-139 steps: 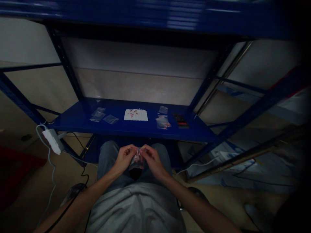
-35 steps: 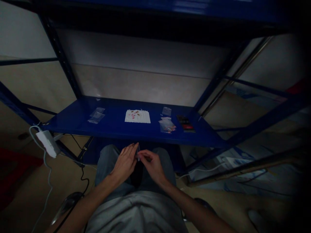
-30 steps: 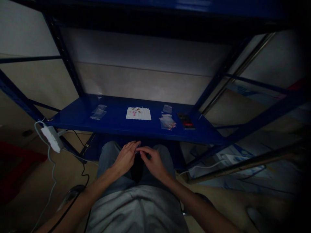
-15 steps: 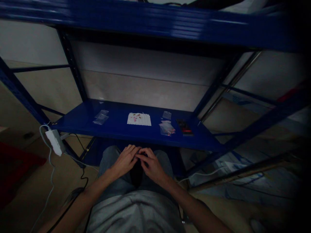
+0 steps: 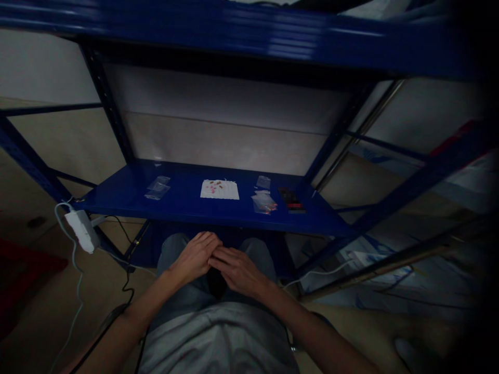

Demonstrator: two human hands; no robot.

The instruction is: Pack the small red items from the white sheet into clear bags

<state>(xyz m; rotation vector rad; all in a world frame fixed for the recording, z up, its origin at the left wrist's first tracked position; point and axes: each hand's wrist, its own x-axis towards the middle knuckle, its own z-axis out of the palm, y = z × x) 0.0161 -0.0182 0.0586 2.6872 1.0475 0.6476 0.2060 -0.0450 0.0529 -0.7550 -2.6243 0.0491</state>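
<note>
Above my lap, in front of the blue shelf (image 5: 187,208), my left hand (image 5: 200,253) and my right hand (image 5: 234,267) meet, with their fingers curled together. The right fingers lie against the left fingertips. Whatever they may hold is hidden between them. On the shelf beyond lies a white sheet (image 5: 230,192) with several small pink and brown pieces (image 5: 213,187) on it. To its right is a clear plastic bag (image 5: 262,202) with small orange-pink items inside, and another clear bag (image 5: 264,182) behind it.
Clear bags (image 5: 158,188) lie on the shelf's left part. At its right end is a dark rectangular item with a red band (image 5: 292,201). A white power strip (image 5: 82,231) with cables hangs at the left corner. A blue beam (image 5: 218,39) crosses overhead.
My hands have closed more tightly together, the right fingers now folding over the left fingertips. The view has shifted slightly, and the things on the shelf lie as before.
</note>
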